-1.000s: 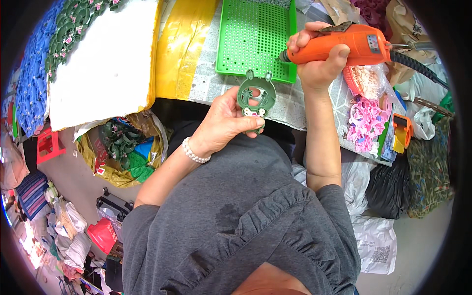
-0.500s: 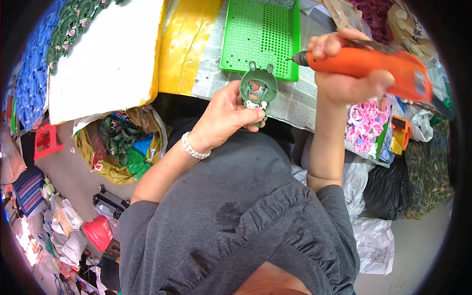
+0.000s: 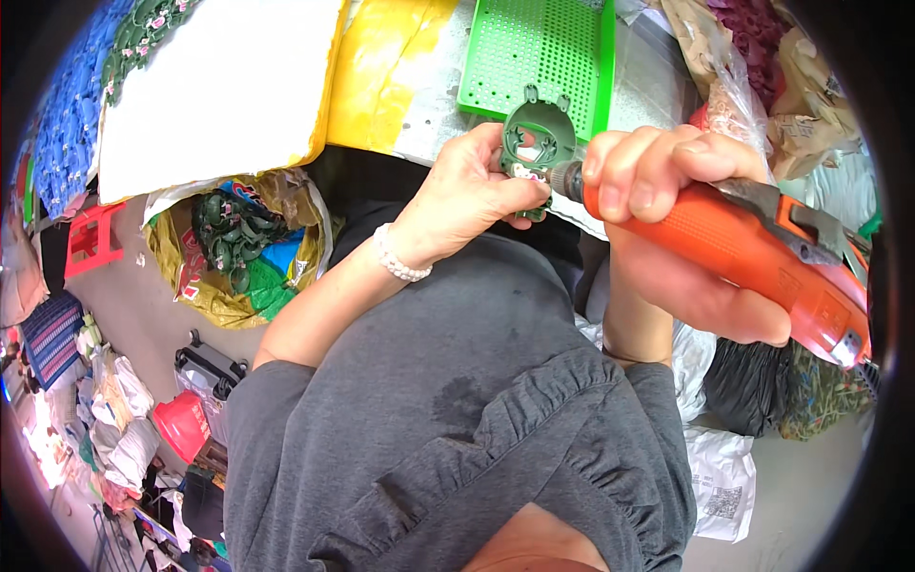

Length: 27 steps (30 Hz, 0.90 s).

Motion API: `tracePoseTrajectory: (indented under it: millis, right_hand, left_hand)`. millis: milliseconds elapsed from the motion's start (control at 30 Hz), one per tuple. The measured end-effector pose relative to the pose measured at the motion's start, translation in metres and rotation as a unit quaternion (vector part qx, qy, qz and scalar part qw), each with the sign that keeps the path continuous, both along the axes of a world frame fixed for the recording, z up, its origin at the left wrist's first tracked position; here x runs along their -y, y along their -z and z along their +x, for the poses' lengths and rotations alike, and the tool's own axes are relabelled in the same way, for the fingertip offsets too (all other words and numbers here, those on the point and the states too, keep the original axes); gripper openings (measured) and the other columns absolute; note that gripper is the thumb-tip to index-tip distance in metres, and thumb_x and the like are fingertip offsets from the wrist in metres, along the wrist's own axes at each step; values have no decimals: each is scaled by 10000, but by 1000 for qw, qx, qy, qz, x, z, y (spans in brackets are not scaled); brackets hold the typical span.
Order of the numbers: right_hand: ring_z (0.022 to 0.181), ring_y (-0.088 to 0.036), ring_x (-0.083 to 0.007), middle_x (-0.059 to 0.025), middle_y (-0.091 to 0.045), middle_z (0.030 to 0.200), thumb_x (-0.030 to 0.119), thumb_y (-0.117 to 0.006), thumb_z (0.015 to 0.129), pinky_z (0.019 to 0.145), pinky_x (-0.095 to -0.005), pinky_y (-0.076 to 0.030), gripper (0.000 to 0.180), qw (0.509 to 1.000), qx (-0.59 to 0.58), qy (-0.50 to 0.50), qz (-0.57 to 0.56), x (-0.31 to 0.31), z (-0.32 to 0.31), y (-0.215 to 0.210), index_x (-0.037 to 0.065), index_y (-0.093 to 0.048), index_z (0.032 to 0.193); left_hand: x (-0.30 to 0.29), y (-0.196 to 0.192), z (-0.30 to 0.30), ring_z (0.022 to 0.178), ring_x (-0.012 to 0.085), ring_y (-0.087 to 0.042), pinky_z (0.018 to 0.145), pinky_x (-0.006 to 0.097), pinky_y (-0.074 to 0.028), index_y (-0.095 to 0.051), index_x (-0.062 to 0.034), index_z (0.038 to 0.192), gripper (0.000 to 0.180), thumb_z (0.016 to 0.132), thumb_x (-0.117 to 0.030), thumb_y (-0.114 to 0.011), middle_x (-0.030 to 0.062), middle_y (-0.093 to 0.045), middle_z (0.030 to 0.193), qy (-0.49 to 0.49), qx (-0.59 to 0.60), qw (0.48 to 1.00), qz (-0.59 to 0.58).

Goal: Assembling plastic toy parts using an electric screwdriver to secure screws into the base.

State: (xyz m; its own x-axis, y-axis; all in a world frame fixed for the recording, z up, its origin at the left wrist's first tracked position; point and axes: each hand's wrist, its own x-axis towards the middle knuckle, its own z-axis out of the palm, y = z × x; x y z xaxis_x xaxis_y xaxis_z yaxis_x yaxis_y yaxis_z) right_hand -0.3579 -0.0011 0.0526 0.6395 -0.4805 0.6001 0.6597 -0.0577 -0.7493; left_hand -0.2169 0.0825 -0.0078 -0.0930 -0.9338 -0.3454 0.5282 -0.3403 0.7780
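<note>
Between the fingers and thumb of my left hand (image 3: 478, 183) is a dark green plastic part (image 3: 540, 122), a rounded shell with two small ear-like loops at its top and a small white piece at its lower end. My right hand (image 3: 667, 205) is wrapped round an orange electric screwdriver (image 3: 739, 253). Its dark nose lies beside the lower end of the green part, close to my left fingers. Whether the bit touches the part is hidden by the nose and my fingertips.
A green perforated tray (image 3: 543, 57) stands on the table just beyond my hands. Left of it are yellow tape (image 3: 381, 76) and a white board (image 3: 219, 86), with green parts and blue pieces (image 3: 67, 114) beyond. A gold bag (image 3: 200, 300) of green parts sits at lower left.
My right hand has brought the screwdriver down and closer, its nose now at the green part. The view has shifted a little, and my left hand still holds the part.
</note>
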Motion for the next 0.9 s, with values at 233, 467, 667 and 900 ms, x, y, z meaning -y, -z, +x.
tracePoseTrajectory:
  millis: [233,467,667,900]
  right_hand:
    - [724,-515,-209,-72,-537,844,755,-546,671,679,-376,-413,919,1000,5,18,5,-4,7,11,-2,-462,1186]
    - [728,-521,-210,-72,-539,851,760,-552,660,687,-382,-414,938,999,7,17,40,-8,8,17,-9,-464,1189]
    - [702,-523,-212,-78,-535,832,769,-545,655,657,-378,-430,916,999,27,22,-10,-5,9,20,-15,-482,1122]
    - [683,-520,-214,-77,-527,807,785,-542,637,639,-376,-431,908,999,-19,30,2,-12,7,13,-7,-493,1079]
  left_hand:
    - [-4,-2,2,722,93,-605,569,221,-517,-515,-5,1011,299,748,-62,-647,47,-611,881,-2,0,1000,-4]
    - [-4,-2,-2,715,93,-602,566,221,-519,-514,-1,1011,305,743,-61,-647,42,-607,870,-8,7,1000,-10]
    - [-4,0,-11,682,95,-598,542,227,-516,-511,0,996,302,736,-54,-656,44,-602,842,-51,23,998,-12]
    - [-5,-3,-10,668,97,-597,527,224,-507,-511,2,975,285,743,-57,-666,51,-597,815,-61,9,998,-16]
